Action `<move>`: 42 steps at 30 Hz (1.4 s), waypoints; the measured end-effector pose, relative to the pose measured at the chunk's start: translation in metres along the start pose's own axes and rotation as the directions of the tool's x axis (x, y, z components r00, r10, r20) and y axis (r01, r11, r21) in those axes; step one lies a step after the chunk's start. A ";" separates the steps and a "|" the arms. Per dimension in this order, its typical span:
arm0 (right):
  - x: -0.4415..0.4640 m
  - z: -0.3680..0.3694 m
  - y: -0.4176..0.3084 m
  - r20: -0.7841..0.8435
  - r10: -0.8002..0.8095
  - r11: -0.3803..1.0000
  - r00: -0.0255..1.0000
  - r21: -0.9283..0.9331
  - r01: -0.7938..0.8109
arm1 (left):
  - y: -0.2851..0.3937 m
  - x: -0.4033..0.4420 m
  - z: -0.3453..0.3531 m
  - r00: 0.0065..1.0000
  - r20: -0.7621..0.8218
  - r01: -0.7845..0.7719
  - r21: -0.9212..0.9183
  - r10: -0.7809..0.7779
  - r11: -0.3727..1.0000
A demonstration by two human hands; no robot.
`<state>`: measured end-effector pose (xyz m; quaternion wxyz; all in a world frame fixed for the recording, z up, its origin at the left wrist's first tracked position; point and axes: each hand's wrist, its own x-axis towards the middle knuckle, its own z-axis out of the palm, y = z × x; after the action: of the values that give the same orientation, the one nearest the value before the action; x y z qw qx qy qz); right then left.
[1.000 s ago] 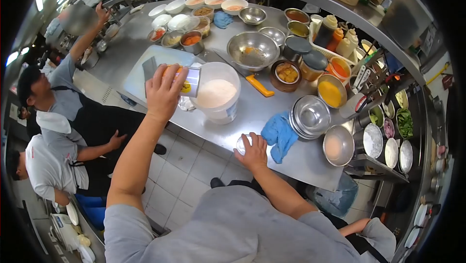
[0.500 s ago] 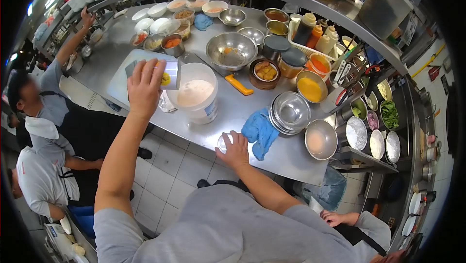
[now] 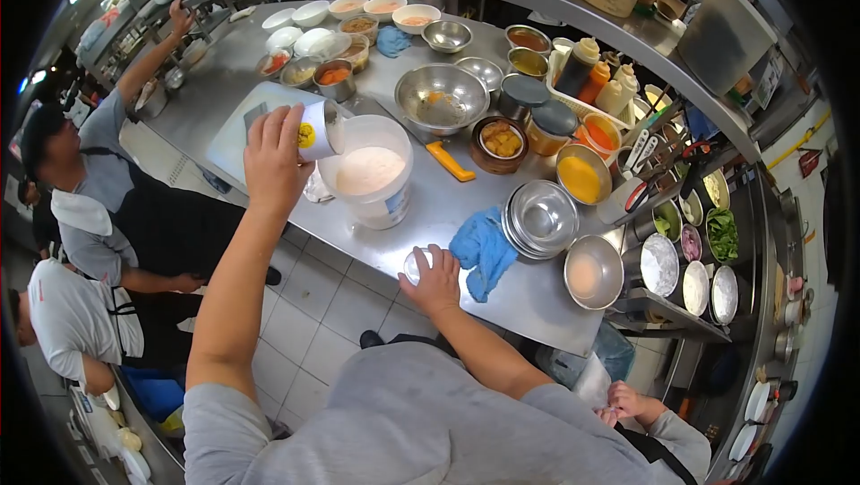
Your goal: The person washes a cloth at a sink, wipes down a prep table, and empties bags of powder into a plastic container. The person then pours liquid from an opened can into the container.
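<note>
My left hand (image 3: 274, 154) is wrapped round a can (image 3: 322, 129) with a white and yellow label. The can is tipped sideways, its end at the left rim of a white plastic bucket (image 3: 387, 200). Inside the bucket lies a pale, creamy-pink mixture (image 3: 370, 170). Whether anything falls from the can I cannot tell. Near the table's front edge, my right hand (image 3: 435, 283) has its fingers closed on a small round whitish lid or cup (image 3: 417, 265), partly covered by the fingers. Just right of that hand is a crumpled blue cloth (image 3: 484, 250).
A yellow-handled knife (image 3: 450, 163) lies behind the bucket, near a steel mixing bowl (image 3: 442, 98). Stacked steel bowls (image 3: 545, 214) stand right, with squeeze bottles (image 3: 595, 82) farther back. A cutting board (image 3: 240, 140) lies left. Co-workers (image 3: 134, 185) stand left; another person's hands (image 3: 629, 400) show lower right.
The can is tilted more, its end turned further toward the bucket. My right hand keeps its hold near the table edge. The view has shifted slightly, and the lower-right person's hands have come together.
</note>
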<state>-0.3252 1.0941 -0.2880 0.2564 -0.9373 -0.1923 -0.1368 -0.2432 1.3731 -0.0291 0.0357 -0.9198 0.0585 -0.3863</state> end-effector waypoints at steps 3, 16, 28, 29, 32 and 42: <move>-0.001 -0.001 -0.002 0.019 0.009 1.000 1.000 -0.007 -0.009 | 0.002 -0.013 0.003 0.995 0.031 0.093 -0.042 -0.092 0.995; -0.001 0.007 -0.009 0.132 -0.064 0.993 0.989 -0.090 0.077 | 0.005 -0.150 0.003 0.622 0.301 0.491 -0.869 -0.723 0.062; -0.003 0.014 -0.027 0.142 -0.111 0.967 0.984 -0.212 0.139 | -0.026 -0.297 0.020 0.537 0.346 0.702 -0.689 -0.769 0.180; -0.003 0.013 -0.026 0.127 -0.151 0.967 0.980 -0.185 0.173 | -0.029 -0.299 0.015 0.581 0.320 0.696 -0.672 -0.749 0.254; -0.006 0.005 -0.015 0.188 -0.172 0.975 0.967 -0.108 0.195 | -0.029 -0.314 0.017 0.518 0.380 0.690 -0.715 -0.766 0.112; -0.050 -0.057 -0.033 0.209 0.196 0.965 0.958 0.135 -0.226 | -0.037 -0.379 0.009 0.271 0.651 0.872 -0.477 -0.709 -0.105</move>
<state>-0.3932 1.0756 -0.2442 0.3228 -0.9382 -0.1252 -0.0010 -0.4973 1.4609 -0.2992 -0.6092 -0.6959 -0.3419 -0.1665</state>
